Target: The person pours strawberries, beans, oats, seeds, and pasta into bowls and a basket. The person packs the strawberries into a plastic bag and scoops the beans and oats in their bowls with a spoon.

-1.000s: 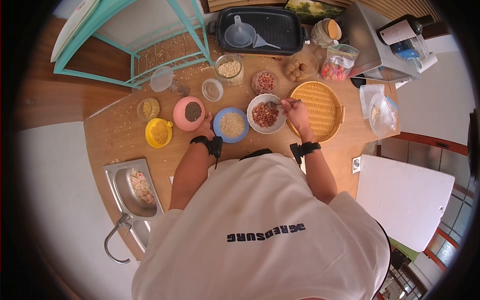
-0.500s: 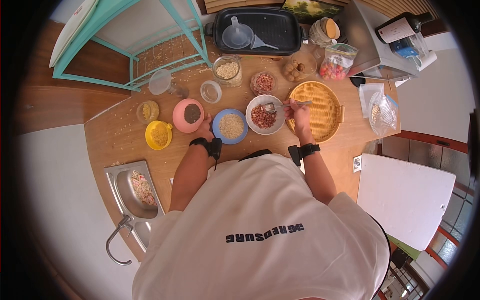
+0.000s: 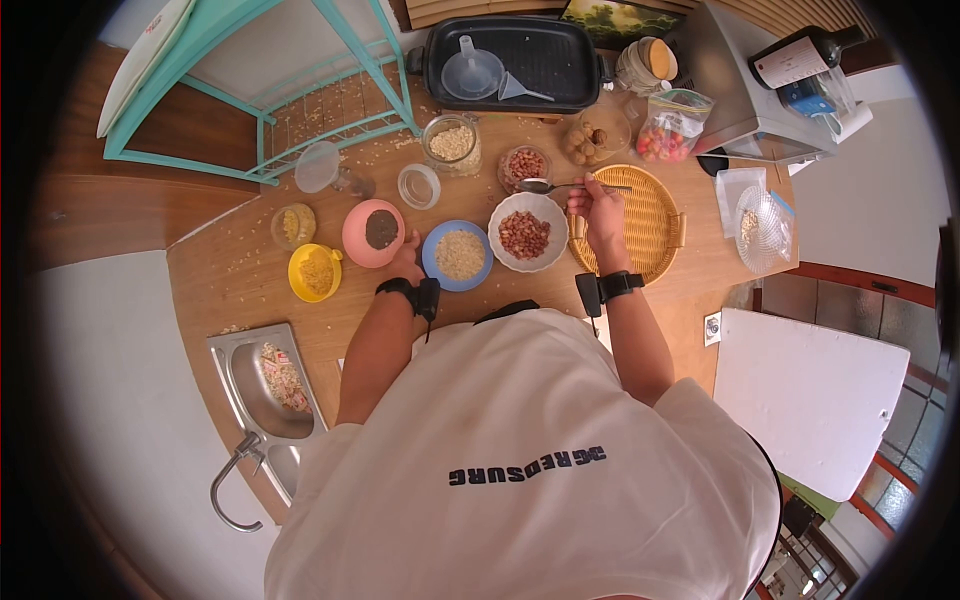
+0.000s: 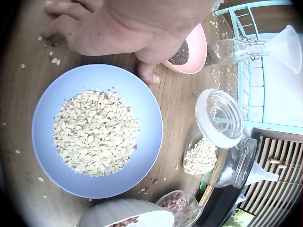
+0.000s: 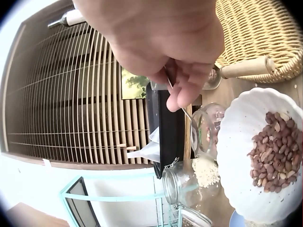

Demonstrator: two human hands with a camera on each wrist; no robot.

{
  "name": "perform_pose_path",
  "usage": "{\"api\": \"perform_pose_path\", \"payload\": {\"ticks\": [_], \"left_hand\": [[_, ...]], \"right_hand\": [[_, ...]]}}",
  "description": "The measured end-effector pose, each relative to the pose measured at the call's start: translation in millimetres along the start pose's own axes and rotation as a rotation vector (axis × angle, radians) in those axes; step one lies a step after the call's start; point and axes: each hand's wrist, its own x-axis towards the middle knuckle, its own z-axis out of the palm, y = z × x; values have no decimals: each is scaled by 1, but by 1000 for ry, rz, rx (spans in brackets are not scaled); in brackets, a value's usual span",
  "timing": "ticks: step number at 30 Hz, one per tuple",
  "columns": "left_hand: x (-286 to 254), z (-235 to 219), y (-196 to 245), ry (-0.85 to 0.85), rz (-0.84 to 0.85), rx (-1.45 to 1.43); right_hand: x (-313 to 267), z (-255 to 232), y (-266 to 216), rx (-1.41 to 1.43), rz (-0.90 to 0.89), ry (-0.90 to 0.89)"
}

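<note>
My right hand (image 3: 602, 215) pinches the handle of a metal spoon (image 3: 537, 186), raised between the white scalloped bowl (image 3: 526, 265) and a small glass jar of peanuts (image 3: 524, 166). In the right wrist view, thumb and fingers close round the handle. Reddish peanuts (image 5: 275, 158) lie in the white bowl. My left hand (image 4: 128, 28) rests on the table with its fingers extended, between a blue bowl (image 4: 49, 156) of oats and a pink bowl (image 3: 357, 235) with dark seeds. Its thumb lies close to the pink bowl's rim.
A yellow bowl (image 3: 301, 288) of yellow grain stands at the left. Behind are an open oat jar (image 3: 452, 145), a walnut bowl (image 3: 597, 135) and a black griddle pan (image 3: 560, 65) with funnels. A wicker tray (image 3: 640, 225) sits under my right hand; the sink (image 3: 225, 372) is front left.
My right hand has lifted the spoon out of the white bowl and moved it back toward the peanut jar. The left hand has stayed in place beside the pink bowl.
</note>
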Motion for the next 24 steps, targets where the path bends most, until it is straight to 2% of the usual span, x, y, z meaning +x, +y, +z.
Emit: {"api": "perform_pose_path", "payload": {"ticks": [1,2,4,7,9,12,14,15,17,18,20,22,24], "left_hand": [[0,-2,2,-129,-9,-9],[0,0,1,-130,-7,-11],[-58,21,11,55,17,-34],[-47,20,8,76,69,-32],[-44,18,8,43,34,-48],[-41,17,8,18,-5,-48],[-30,14,5,26,-9,-34],[-4,5,-2,-28,44,-76],[0,4,-3,-82,97,-119],[-22,10,3,-36,61,-67],[-52,20,9,7,23,-12],[-65,26,12,67,41,-34],[-69,26,13,56,23,-29]], "right_hand": [[0,-2,1,-1,-1,-2],[-1,-4,1,-77,-22,-28],[-1,-10,6,-154,-43,-53],[-2,-17,19,-276,-63,-142],[-5,-18,27,-613,-142,-147],[-8,-18,37,-704,-113,-224],[-9,-18,42,-634,-104,-206],[-9,-18,43,-566,-94,-189],[-12,-17,39,-465,-76,-125],[-13,-18,38,-363,-55,-59],[-10,-24,38,-315,-17,-69],[-11,-25,35,-266,19,-80],[-12,-27,33,-233,80,-58]]}}
